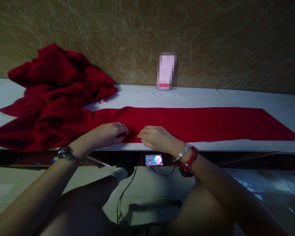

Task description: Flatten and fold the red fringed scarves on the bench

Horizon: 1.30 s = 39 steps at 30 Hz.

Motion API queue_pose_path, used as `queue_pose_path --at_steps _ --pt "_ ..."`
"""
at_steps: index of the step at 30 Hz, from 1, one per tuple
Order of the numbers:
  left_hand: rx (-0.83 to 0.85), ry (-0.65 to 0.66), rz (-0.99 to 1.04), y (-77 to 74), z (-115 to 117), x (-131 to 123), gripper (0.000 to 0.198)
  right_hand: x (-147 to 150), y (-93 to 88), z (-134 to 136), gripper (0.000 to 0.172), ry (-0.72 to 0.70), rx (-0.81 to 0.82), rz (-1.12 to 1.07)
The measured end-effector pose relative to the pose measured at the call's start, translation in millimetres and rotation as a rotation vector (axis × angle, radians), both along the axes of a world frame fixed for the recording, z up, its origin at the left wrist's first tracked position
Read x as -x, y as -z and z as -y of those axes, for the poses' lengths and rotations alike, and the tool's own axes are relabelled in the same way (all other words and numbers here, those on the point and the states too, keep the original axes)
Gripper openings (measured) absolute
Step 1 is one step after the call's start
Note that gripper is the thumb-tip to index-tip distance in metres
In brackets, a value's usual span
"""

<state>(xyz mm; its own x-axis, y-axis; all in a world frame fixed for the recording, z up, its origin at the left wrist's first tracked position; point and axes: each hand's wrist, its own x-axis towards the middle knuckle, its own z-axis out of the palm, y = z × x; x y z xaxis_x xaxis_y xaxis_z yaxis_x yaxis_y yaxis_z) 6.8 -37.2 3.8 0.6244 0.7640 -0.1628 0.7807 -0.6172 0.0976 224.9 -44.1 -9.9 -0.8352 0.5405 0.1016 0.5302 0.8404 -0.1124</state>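
Observation:
A long red scarf (199, 123) lies along the white tabletop, its right part flat with a slanted end. Toward the left it runs into a loose red heap of fabric (56, 78) with fringe showing at one edge. My left hand (111, 132) rests on the scarf near the heap, fingers curled and closed on the fabric, a ring on one finger. Just to its right, my right hand (156, 136) is bent over the same cloth with its fingers together and pressed down on it. A narrow gap of fabric shows between the hands.
A pixelated pink object (166, 70) leans against the brown marbled wall (211, 39) behind the white tabletop (186, 96). Below the front edge, a lit phone screen (154, 160) shows a cartoon. A dark cable (124, 193) hangs down near my legs.

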Motion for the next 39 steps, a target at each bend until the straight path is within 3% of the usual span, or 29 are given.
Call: queue_pose_path --at_steps 9,30,39 --pt "-0.014 0.054 0.158 5.2 -5.6 3.4 0.02 -2.5 3.8 -0.9 0.019 -0.018 0.004 -0.044" --pt "-0.03 -0.073 0.21 7.5 -11.4 4.6 0.015 5.6 5.4 5.4 0.036 0.035 -0.099 -0.004" --pt "0.09 -0.05 0.226 2.1 -8.3 1.1 0.021 7.8 3.3 1.2 0.02 0.152 0.03 -0.032"
